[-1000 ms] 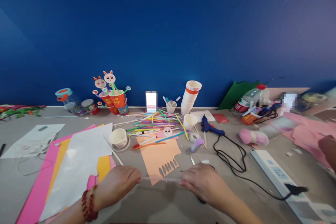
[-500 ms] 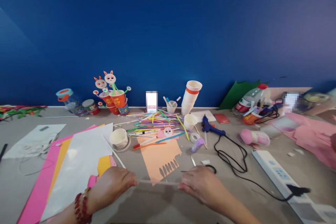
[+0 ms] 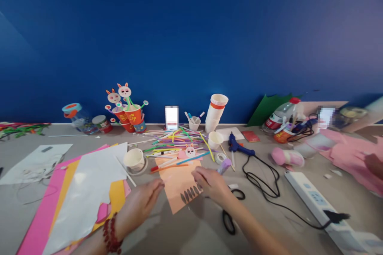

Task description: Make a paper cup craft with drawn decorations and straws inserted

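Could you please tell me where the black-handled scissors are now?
In the head view, the black-handled scissors lie right of the pale-orange paper sheet, their handle loops showing on either side of the right forearm.

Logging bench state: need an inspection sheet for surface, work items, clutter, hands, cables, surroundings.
Surface: grey table, crowded.
Work items: peach paper, flat, dark leaf shapes near one edge.
Clutter: coloured sticks heaped, paper cups stacked, scissors partly hidden.
Hands: left hand at the paper's left edge, right hand over its right side; grips unclear.
Cables: black cable loops from glue gun to power strip.
Surroundings: blue panel behind; another person's hand far right, by pink paper.
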Available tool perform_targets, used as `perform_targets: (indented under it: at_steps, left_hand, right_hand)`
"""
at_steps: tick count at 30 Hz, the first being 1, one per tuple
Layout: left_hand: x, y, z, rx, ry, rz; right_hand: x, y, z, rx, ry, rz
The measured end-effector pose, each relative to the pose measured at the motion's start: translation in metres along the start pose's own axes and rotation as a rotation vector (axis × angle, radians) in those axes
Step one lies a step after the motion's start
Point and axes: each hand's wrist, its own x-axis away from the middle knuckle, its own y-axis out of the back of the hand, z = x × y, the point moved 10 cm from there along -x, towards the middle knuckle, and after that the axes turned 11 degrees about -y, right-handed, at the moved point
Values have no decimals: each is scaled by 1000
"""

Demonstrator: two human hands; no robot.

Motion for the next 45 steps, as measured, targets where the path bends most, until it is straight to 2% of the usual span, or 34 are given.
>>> perform_targets:
  at_steps: [2, 5, 7, 10, 12, 17, 18, 20, 24, 26, 29, 32, 34, 39, 42, 45]
  left_hand:
    - [1, 6, 21, 225, 137, -106]
    - [8, -6, 47, 652, 371, -204]
    - [16, -18, 57, 924, 502, -271]
    - [26, -26, 65, 1177, 593, -381]
    - [29, -33, 65, 1270, 619, -382]
    - [24, -60, 51, 1450, 624, -270]
    - [22, -67, 48, 1464, 644, -241]
    - [17, -74, 47, 1429, 680, -271]
    - [-10, -69, 44, 1358, 571, -411]
    - [-18, -67, 49, 1340, 576, -472]
    - [-22, -63, 59, 1310, 583, -546]
    - [-20, -61, 65, 1292, 575, -569]
    - [-17, -61, 66, 1285, 573, -573]
    - [-17, -62, 58, 1285, 545, -549]
    - [-21, -60, 53, 1281, 514, -523]
    - [-23, -53, 53, 1251, 460, -547]
  right_hand:
    - [-18, -6, -6, 14, -36, -29]
    - [-42, -22, -3, 41, -51, -34]
    - [-53, -32, 0, 53, -59, -26]
    - [-63, -41, -1, 47, -74, -9]
    - [-67, -43, -5, 24, -78, 4]
    - [-65, -37, -19, -103, -74, 16]
    - [-62, -35, -20, -141, -72, 14]
    - [-53, -36, -17, -228, -54, 15]
    - [-32, -43, 8, -361, 13, 24]
    - [-31, -41, 18, -373, 31, 10]
    - [-51, -21, 16, -319, 5, -64]
    - [-87, 6, -2, -199, -85, -185]
    - [-110, 13, -9, -114, -120, -217]
    - [-143, 1, -8, 61, -160, -216]
    - [-149, -6, -8, 103, -182, -206]
    - [-150, -6, -10, 84, -185, -197]
